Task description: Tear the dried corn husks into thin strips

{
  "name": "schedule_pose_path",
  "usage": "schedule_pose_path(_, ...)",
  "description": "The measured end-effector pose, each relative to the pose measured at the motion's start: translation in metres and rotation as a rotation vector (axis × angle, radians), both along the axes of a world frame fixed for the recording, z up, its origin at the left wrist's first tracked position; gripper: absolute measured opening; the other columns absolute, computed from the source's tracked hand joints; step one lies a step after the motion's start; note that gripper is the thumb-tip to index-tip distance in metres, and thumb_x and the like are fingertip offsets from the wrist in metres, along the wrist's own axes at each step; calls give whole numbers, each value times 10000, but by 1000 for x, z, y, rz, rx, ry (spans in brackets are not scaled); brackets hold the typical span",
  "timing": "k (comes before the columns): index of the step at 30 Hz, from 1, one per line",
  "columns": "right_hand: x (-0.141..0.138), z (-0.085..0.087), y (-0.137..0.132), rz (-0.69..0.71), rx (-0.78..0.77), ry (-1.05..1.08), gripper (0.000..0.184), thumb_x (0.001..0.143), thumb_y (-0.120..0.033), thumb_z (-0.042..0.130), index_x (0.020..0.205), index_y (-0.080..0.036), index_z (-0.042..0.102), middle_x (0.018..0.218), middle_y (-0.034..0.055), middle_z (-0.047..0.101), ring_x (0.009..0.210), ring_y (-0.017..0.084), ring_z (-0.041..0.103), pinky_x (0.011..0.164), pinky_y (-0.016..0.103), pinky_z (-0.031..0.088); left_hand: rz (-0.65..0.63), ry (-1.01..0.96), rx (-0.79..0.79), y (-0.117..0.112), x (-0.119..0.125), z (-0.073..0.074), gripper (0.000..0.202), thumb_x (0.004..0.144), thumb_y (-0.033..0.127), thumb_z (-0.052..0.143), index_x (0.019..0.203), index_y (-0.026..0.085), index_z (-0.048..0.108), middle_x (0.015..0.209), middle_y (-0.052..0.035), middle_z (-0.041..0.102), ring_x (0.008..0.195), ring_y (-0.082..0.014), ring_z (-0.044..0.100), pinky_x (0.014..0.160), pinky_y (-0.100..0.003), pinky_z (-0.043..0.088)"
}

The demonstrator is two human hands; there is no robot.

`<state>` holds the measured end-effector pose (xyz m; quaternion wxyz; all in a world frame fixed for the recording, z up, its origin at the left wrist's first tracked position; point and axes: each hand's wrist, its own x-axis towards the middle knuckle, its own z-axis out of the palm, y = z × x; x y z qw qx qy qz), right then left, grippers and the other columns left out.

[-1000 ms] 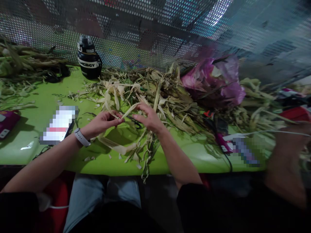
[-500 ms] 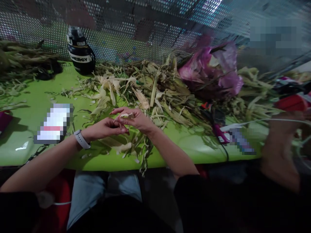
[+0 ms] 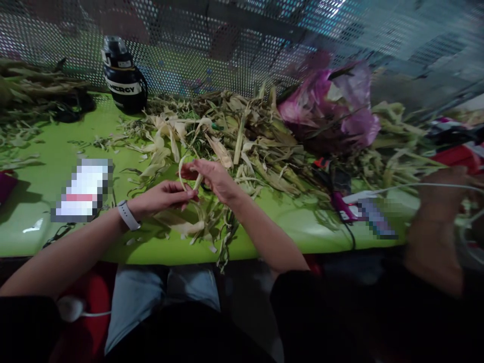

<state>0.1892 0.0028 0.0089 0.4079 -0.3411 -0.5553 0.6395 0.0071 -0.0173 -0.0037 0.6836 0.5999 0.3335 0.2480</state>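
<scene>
Both of my hands meet over the near middle of a bright green table. My left hand, with a white watch on its wrist, pinches the lower end of a pale strip of corn husk. My right hand is closed on the same strip a little higher, where it curls up over the fingers. Under the hands lie more loose pale husks. A big heap of dry husks and stalks spreads just behind them.
A black bottle stands at the back left before a perforated metal screen. A pink plastic bag rests on the heap at right. A phone lies left of my wrist. Another person's arm reaches in at far right, near cables.
My hands have drawn together and a little nearer to me. The husk strip, earlier stretched between them, now curls over my right fingers. The view has tilted slightly.
</scene>
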Motion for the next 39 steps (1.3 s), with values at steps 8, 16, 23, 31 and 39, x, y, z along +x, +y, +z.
schedule_pose_path(8,9,-2,10,-113,-231,16,377,730,-524,740,932,-213,677,829,9,734,789,141,674,761,279,535,238,-194,-259,8,-4,-4,319,770,437,760,882,138,748,879,-77,722,594,-79,564,551,-198,462)
schedule_pose_path(16,0,-9,6,-51,-187,117,285,663,-432,833,762,-200,700,841,11,725,793,127,634,817,294,520,299,-211,-190,6,-5,-1,269,731,394,797,814,148,726,703,-14,628,587,-66,525,544,-167,428)
schedule_pose_path(23,-7,-12,0,-111,-181,200,337,611,-442,858,738,-197,665,907,15,726,762,115,617,629,229,509,194,-101,-45,8,-5,-6,308,768,452,749,822,149,737,624,-1,583,529,-60,447,480,-178,323)
schedule_pose_path(31,-7,-17,4,-268,51,-4,372,707,-541,752,836,-213,631,871,11,676,843,138,613,832,284,501,202,-133,-94,3,-2,-2,317,730,460,782,782,152,729,606,0,601,530,-69,489,502,-193,361)
schedule_pose_path(39,9,5,-3,-273,424,-506,448,892,-610,501,755,-194,592,766,17,590,754,147,535,735,299,415,384,-395,-240,13,-6,-10,269,808,388,731,887,132,717,732,-38,669,644,-91,594,577,-179,475)
